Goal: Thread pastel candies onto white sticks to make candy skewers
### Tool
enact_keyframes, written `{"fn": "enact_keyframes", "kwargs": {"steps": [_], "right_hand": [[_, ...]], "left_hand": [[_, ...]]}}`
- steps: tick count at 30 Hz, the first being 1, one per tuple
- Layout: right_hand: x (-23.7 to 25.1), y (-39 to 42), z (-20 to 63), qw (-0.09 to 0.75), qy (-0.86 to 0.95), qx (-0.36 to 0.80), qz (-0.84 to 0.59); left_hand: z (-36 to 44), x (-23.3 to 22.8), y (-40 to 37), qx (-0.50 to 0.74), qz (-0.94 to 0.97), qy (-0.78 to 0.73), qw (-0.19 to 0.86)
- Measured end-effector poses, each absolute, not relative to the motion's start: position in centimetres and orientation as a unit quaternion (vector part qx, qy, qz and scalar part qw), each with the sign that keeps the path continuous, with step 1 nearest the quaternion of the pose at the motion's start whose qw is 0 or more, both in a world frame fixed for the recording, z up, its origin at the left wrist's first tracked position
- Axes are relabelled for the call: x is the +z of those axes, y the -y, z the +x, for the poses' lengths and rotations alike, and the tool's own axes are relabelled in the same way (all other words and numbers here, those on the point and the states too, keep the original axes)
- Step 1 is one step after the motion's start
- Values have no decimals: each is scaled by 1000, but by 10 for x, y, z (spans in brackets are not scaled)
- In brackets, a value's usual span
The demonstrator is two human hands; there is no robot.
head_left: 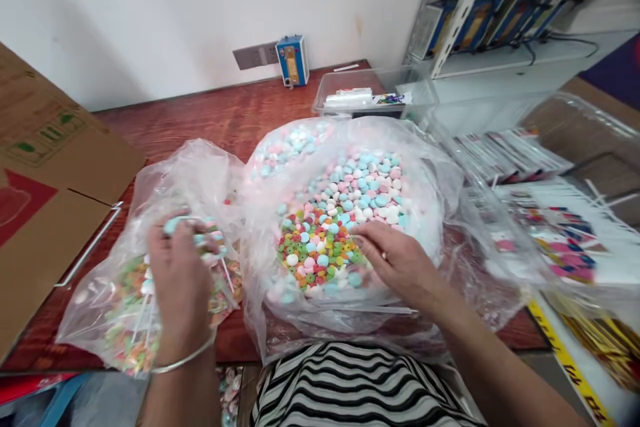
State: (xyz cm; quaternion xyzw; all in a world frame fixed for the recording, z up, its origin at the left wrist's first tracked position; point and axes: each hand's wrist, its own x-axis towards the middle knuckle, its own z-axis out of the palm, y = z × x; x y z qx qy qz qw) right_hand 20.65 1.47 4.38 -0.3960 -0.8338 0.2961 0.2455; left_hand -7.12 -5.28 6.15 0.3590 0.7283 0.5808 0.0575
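My left hand (180,273), a bracelet at its wrist, is over a clear plastic bag (175,167) on the left. Its curled fingers are closed around some pastel candies (200,239), light blue and pink; a white stick (229,275) juts out beside them. Ring-shaped gummies and more white sticks lie in that bag. In front of me a large open plastic bag (265,260) holds pastel button candies (370,180) and colourful ring candies (315,253). At the right edge of the ring candies my right hand (395,257) pinches its fingertips together; what they hold is too small to tell.
A cardboard box (60,213) stands on the left. Behind the big bag is a clear plastic tub (375,90); at right, another clear bin (480,180) holds printed packets. A blue device (293,60) sits by the wall, and a white shelf (465,13) stands at the back right.
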Motion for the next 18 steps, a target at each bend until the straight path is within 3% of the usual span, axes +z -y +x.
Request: {"fn": "enact_keyframes", "kwargs": {"steps": [4,7,10,13,18], "right_hand": [[29,1,241,96,880,218,-411],[4,31,239,21,912,197,-359],[-23,56,230,13,927,116,-355],[-39,63,226,24,927,105,-360],[-31,58,237,59,916,148,-368]], "left_hand": [[-142,55,63,311,390,-860,-111],[-157,39,64,169,451,-866,-131],[-140,33,63,216,482,-829,-185],[-106,40,60,298,512,-776,-216],[-46,51,58,398,574,-706,-114]]}}
